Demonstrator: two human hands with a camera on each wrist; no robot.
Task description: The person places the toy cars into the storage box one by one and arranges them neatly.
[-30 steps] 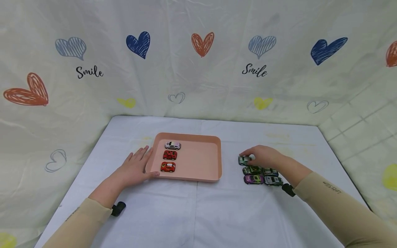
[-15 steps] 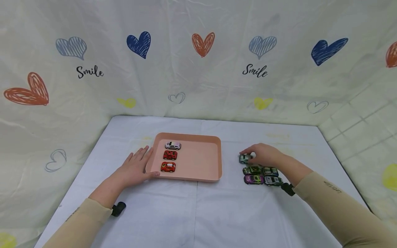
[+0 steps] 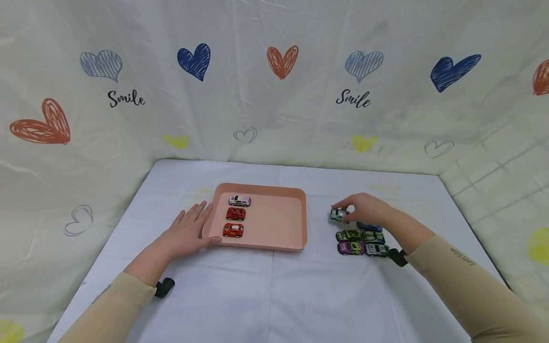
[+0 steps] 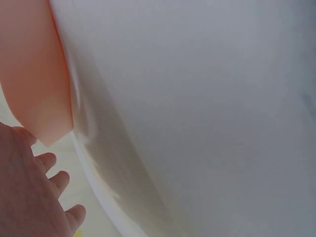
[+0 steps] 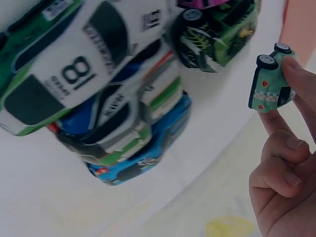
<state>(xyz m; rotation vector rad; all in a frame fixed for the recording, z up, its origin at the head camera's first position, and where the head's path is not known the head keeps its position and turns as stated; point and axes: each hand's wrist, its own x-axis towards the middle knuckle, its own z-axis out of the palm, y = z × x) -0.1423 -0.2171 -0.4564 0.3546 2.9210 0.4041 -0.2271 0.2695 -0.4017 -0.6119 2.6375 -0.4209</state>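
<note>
My right hand pinches a mint-green toy car between thumb and fingertips. In the right wrist view the car is tipped on end, its wheels to one side, away from the parked cars. Fingers spread, my left hand rests against the left side of a pink tray, thumb over its front left corner. Down the tray's left half stand a white toy car, a red toy car with dark spots and another red toy car.
Below my right hand several toy cars sit close together: a blue one, a black-and-green one, a green-striped one, a purple one and a white-and-green one. White cloth covers the table; a heart-printed curtain hangs behind.
My right hand has lifted the mint-green car up and away from the group, uncovering the blue car. The left hand and the tray stay where they were.
</note>
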